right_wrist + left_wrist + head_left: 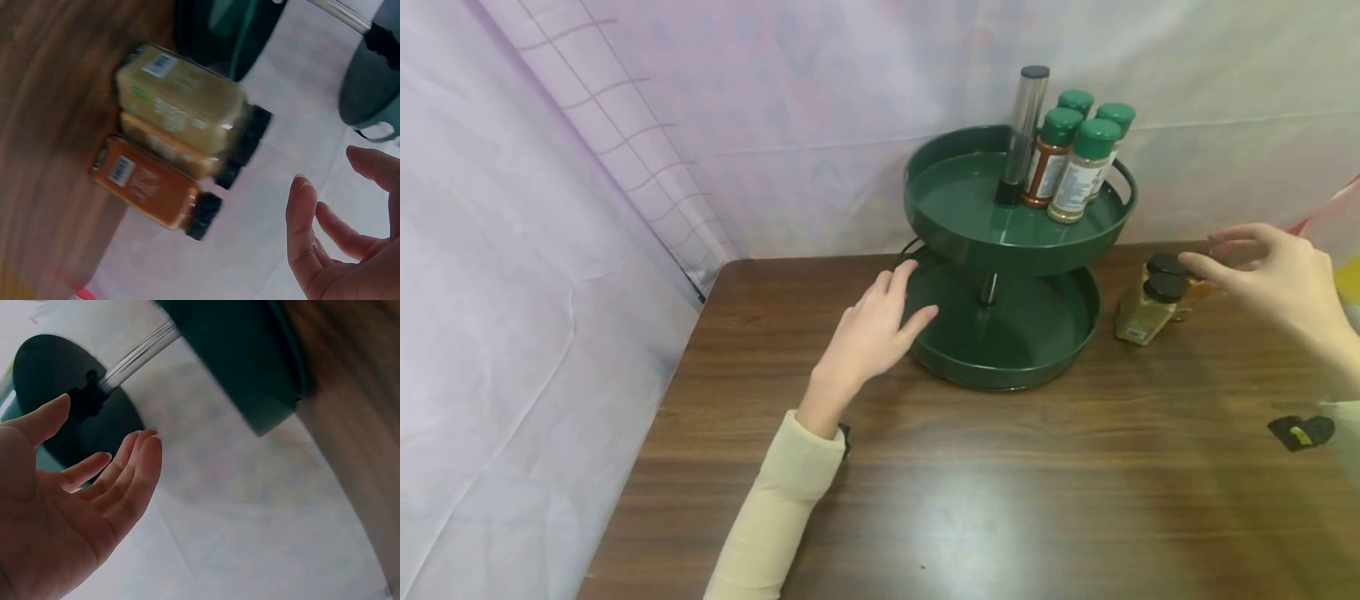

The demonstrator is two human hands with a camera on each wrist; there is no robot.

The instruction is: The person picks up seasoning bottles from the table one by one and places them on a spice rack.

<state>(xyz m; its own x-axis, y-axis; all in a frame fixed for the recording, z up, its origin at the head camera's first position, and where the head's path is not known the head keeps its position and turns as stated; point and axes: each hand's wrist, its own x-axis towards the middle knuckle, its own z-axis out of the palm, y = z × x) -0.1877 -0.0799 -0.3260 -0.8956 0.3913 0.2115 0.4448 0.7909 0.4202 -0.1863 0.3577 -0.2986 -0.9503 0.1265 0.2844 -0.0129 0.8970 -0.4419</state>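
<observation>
A dark green two-tier round tray stand (1003,375) stands toward the back of the wooden table. My left hand (868,333) hovers at its left side between the tiers, fingers extended and thumb spread, holding nothing. On the right, my right hand (1285,275) is raised by a group of black-capped spice jars, its fingers slightly bent with a gap between thumb and fingertips. The group has a jar of pale green powder (178,100) in front, a yellowish jar (165,147) beside it, and a jar of orange powder (147,181). In the right wrist view the hand is apart from their caps.
Several green-capped spice bottles (1078,183) stand on the upper tier, right of the metal centre post (1026,125). A black heart-shaped item (1300,432) shows by the right sleeve. White cloth (812,125) hangs behind the table, with a wire grid (617,108) at the left.
</observation>
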